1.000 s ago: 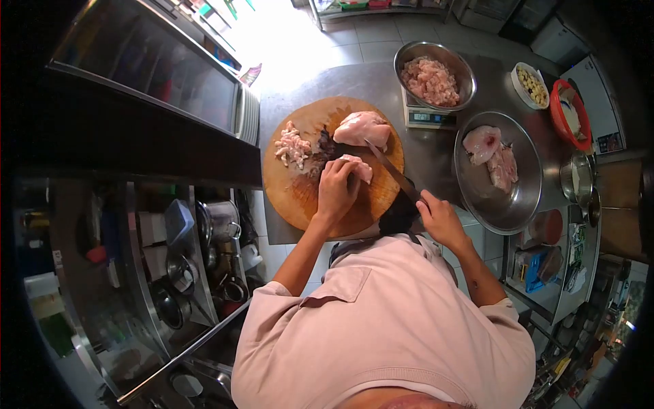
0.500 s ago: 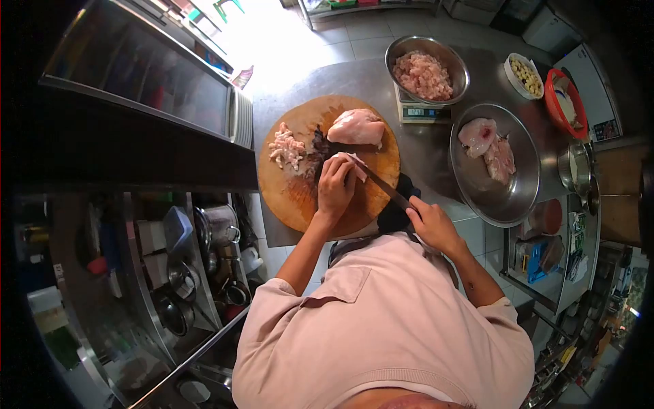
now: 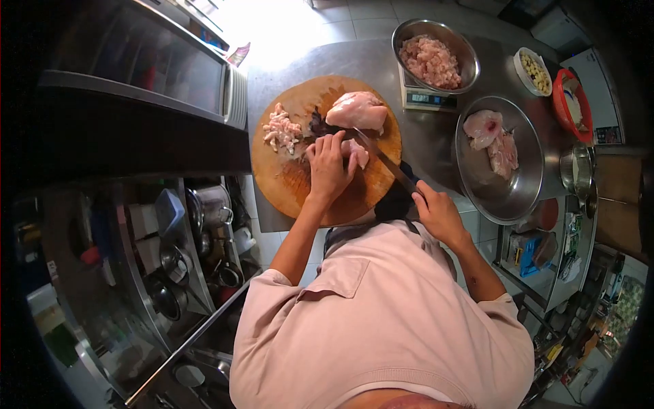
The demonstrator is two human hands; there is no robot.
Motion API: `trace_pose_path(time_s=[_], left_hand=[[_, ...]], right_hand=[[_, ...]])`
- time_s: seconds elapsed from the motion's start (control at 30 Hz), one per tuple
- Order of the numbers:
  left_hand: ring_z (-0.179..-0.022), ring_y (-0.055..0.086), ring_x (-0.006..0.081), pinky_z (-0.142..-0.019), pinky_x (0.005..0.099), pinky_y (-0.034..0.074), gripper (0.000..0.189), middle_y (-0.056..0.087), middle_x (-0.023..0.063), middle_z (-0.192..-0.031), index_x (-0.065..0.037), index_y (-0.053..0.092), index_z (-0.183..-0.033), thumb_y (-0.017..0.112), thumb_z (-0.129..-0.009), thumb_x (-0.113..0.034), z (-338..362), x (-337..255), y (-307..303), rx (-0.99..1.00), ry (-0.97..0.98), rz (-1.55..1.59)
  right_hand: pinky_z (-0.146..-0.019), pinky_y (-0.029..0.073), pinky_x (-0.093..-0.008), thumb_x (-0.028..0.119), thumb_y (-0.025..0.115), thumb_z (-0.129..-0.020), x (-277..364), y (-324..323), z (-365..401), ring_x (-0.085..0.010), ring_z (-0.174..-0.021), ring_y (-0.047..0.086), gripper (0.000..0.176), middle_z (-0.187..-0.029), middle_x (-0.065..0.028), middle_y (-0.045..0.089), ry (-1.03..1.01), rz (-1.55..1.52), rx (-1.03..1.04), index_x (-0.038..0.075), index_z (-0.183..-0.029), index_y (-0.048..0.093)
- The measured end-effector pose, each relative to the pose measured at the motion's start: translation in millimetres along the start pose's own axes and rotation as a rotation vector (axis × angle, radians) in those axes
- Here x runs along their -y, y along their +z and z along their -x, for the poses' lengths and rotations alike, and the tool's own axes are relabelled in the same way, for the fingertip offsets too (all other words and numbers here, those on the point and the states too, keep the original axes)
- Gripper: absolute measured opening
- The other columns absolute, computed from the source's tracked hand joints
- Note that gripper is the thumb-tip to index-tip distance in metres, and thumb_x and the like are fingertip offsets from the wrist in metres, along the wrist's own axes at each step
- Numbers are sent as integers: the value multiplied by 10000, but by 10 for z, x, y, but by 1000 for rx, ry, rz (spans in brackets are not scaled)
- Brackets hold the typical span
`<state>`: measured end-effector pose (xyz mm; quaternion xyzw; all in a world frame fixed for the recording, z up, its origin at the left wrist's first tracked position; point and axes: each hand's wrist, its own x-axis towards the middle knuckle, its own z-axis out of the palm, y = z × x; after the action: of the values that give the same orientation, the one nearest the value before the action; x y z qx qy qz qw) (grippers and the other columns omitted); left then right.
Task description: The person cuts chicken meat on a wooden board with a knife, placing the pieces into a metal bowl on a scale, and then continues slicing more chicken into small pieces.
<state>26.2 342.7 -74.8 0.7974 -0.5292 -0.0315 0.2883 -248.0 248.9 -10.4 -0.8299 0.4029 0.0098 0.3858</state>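
On the round wooden cutting board [image 3: 293,187] my left hand [image 3: 328,167] presses down on a small piece of raw chicken [image 3: 357,151]. My right hand [image 3: 436,213] grips the handle of a long knife [image 3: 383,159] whose blade lies against that piece. A whole chicken breast [image 3: 357,110] rests at the board's far side. A pile of cut chicken strips [image 3: 281,131] lies at the board's far left.
A steel bowl of diced chicken [image 3: 434,63] sits on a scale [image 3: 426,101]. A larger steel bowl [image 3: 501,194] at right holds raw fillets. A white dish [image 3: 533,71] and red basket [image 3: 571,109] stand beyond. Shelves of pots [image 3: 191,252] are at left.
My left hand has shifted a little to the left on the small piece, fingers spread flatter. The knife blade has drawn along the piece while my right hand keeps its grip.
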Motion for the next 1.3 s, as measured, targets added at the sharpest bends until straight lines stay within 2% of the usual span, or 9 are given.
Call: trace_pose_path(time_s=[0.23,0.37,0.53,0.67,0.77,0.87,0.93,1.03,1.3], left_hand=[[-916,633,365,-823,475,525,245,683,151,-1010,-55,654,-1003,842,-854,-109,148,22,41,61,-63,182],[-907,657,385,-798,443,539,226,666,140,-935,-25,603,-1030,788,-908,-76,153,-118,-106,171,-116,193],[-865,734,390,-741,379,575,227,720,169,-968,-8,554,-1079,743,-975,-74,74,-256,-358,286,-204,819],[-888,734,374,-772,411,585,278,716,158,-967,-19,587,-1157,756,-938,-55,36,-137,-480,425,-167,808],[-1013,687,376,-866,468,575,340,696,161,-1127,1,643,-1197,787,-892,-43,158,1,-396,231,-83,157],[-1047,631,401,-929,487,527,276,641,154,-1087,-28,667,-1113,772,-858,-27,259,-41,-328,-13,-115,33],[-1062,644,387,-935,479,533,259,669,147,-1107,-29,692,-1096,763,-848,-14,366,-61,-263,-14,-105,139],[-1146,665,354,-991,473,536,207,719,131,-1167,-42,739,-1077,753,-871,-50,530,-182,-79,-79,172,220],[-1178,671,356,-1032,475,536,254,724,125,-1217,-46,755,-1128,776,-879,-90,668,-237,180,-205,80,204]], right_hand=[[-757,491,-637,242,592,-1088,-44,-26,-26,-556,-864,669,202,-842,-292,696,-26,-99,-23,42,-1116,606],[-742,484,-626,233,602,-1084,-8,-43,-43,-550,-854,668,197,-822,-292,683,-38,-122,-47,38,-1106,610],[-733,482,-613,231,608,-1083,23,-91,-38,-547,-842,663,196,-806,-286,676,-52,-132,-36,36,-1100,610],[-729,481,-615,234,610,-1083,40,-100,-34,-546,-841,664,200,-811,-286,678,-51,-140,-1,35,-1091,604],[-734,488,-622,242,600,-1087,31,-78,-21,-551,-847,666,197,-817,-287,684,-72,-131,36,45,-1089,593],[-745,496,-635,245,591,-1088,-7,-35,67,-558,-862,667,188,-835,-286,697,-79,-117,66,58,-1092,581],[-762,504,-651,253,583,-1088,19,-60,130,-558,-869,673,181,-856,-281,711,-32,-54,148,72,-1097,573],[-759,510,-656,252,580,-1084,1,-67,190,-548,-868,684,175,-866,-272,719,-39,45,164,79,-1102,567],[-738,520,-629,218,593,-1065,-31,-226,295,-515,-853,693,148,-879,-243,721,-94,214,161,81,-1114,565]])
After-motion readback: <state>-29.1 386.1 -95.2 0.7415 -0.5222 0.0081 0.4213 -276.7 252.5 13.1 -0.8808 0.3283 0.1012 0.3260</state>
